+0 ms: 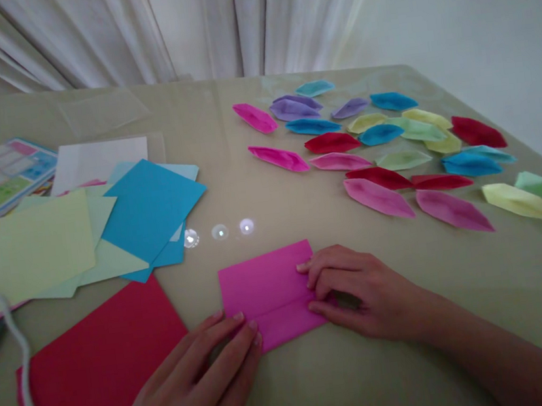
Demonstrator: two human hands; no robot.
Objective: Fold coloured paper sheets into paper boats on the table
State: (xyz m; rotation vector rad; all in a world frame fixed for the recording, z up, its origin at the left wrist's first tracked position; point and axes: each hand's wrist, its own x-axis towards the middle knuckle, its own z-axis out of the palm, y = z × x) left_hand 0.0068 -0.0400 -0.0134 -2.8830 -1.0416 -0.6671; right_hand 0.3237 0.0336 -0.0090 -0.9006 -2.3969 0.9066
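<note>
"Counter, pale curtains behind; where's the magenta paper?"
"Right of the red sheet, itself cut off below."
"Gripped?"
"Can't tell: left hand touches it; right hand, touching too, partly hides it."

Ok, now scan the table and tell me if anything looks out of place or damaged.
Nothing looks spilled or plainly damaged. The white cable looks a little out of place, crossing the left edge of the red paper. Farther back, the blue sheets lie askew, overlapping at uneven angles rather than squared up.
</note>
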